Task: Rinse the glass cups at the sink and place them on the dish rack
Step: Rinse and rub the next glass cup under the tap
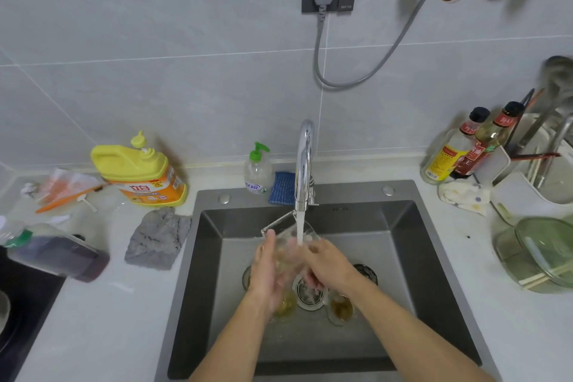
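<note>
**Glass cup gripped under the running tap**

Two other cups (341,308) stand on the sink (434,257) floor beside the drain. Above them, the left hand (266,273) and right hand (327,267) curl their fingers round a glass cup (290,246) held between them, under the faucet (305,161) stream. Behind, the yellow detergent jug (139,170) has red characters too blurred to read.

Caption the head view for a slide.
Left hand and right hand hold a glass cup under the running faucet over the sink.

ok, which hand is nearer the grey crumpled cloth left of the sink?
Left. The left hand grips the clear glass cup on the side facing the grey crumpled cloth, apart from it; the right hand is on the cup's far side, farther away.
</note>
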`<act>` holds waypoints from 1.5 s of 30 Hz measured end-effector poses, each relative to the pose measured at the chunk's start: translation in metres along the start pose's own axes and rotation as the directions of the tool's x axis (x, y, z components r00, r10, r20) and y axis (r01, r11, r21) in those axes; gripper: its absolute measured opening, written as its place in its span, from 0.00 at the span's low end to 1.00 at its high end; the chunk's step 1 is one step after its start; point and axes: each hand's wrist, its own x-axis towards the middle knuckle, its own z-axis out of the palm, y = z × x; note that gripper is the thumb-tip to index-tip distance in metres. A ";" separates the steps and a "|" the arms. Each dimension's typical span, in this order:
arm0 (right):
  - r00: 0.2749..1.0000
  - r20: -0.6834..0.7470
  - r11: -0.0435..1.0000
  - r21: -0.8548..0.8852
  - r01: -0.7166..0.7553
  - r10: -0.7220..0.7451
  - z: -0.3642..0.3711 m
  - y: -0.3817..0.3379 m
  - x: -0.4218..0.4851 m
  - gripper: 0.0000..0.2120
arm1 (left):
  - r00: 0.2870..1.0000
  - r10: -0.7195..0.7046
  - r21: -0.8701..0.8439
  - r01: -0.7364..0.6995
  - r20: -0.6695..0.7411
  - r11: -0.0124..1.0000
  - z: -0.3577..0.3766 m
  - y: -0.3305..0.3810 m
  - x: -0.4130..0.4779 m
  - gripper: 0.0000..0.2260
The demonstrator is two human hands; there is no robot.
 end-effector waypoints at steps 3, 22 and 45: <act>0.998 0.039 0.955 -0.293 0.053 -0.044 -0.012 0.006 -0.001 0.30 | 0.996 -0.085 -0.003 0.085 0.029 0.996 -0.005 0.002 0.000 0.31; 0.998 -0.060 0.997 0.070 -0.014 0.018 0.003 0.015 -0.006 0.21 | 0.991 -0.106 0.133 0.095 0.077 0.987 -0.002 0.002 0.001 0.35; 0.988 -0.088 0.978 -0.177 0.109 -0.126 -0.007 0.005 -0.005 0.30 | 0.985 -0.136 0.013 0.135 0.110 0.991 0.001 0.012 -0.007 0.22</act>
